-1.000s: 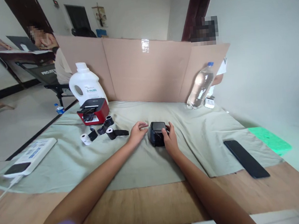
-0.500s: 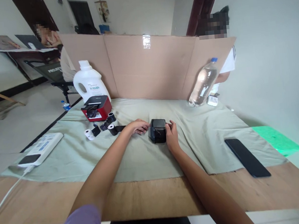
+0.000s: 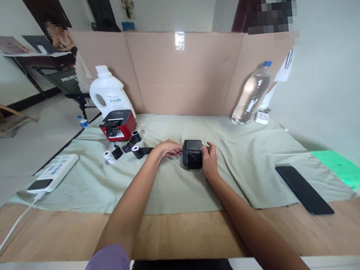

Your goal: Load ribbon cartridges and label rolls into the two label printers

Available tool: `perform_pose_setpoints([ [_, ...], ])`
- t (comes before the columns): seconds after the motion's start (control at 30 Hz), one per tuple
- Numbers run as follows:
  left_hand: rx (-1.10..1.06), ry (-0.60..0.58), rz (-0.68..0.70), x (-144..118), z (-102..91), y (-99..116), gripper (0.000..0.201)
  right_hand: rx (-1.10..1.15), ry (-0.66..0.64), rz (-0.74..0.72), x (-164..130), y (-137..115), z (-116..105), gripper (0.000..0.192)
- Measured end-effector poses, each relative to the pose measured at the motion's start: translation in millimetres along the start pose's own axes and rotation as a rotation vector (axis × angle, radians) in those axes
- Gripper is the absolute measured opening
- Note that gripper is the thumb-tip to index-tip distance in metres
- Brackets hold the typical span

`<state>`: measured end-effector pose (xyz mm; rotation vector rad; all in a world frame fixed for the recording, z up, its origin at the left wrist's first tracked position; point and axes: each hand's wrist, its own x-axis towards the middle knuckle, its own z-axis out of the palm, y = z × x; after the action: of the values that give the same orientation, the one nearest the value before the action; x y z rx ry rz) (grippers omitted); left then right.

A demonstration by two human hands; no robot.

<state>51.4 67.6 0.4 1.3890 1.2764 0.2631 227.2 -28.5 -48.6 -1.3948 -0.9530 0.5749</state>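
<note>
A small black box-shaped device (image 3: 193, 155), which looks like a portable receipt printer, sits on the cloth between my two hands. My left hand (image 3: 170, 149) is at its left side, fingers curled and the tips meeting its edge. Against the right side rests my right hand (image 3: 210, 157), with thumb and fingers bent along it. Left of my left hand lie several small paper rolls with black outer wraps, among them a roll (image 3: 137, 151) with a loose dark strip and a white one (image 3: 108, 157). Behind them stands a red and black printer (image 3: 119, 125).
A white jug (image 3: 110, 92) and a leaning clear bottle (image 3: 252, 95) stand before a cardboard screen (image 3: 181, 76). On the left is a white power strip (image 3: 54, 173) with a cable; on the right a black phone (image 3: 304, 189) and a green object (image 3: 342, 167). Two people are beyond.
The view has shifted a little, so everything sits slightly right and higher. Both hands stay at the sides of the black device. The person behind the screen at right has moved.
</note>
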Motion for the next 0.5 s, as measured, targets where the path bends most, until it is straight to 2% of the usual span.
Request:
perform_pose_setpoints([
  [0.2,0.0,0.057,-0.028,0.3,6.5,4.1,0.023,-0.006,0.003,-0.011,-0.6,0.5,-0.8,0.051],
  [0.5,-0.027,0.014,0.011,2.7,-0.7,0.4,0.027,0.025,-0.005,0.013,-0.7,-0.9,-1.4,0.05],
])
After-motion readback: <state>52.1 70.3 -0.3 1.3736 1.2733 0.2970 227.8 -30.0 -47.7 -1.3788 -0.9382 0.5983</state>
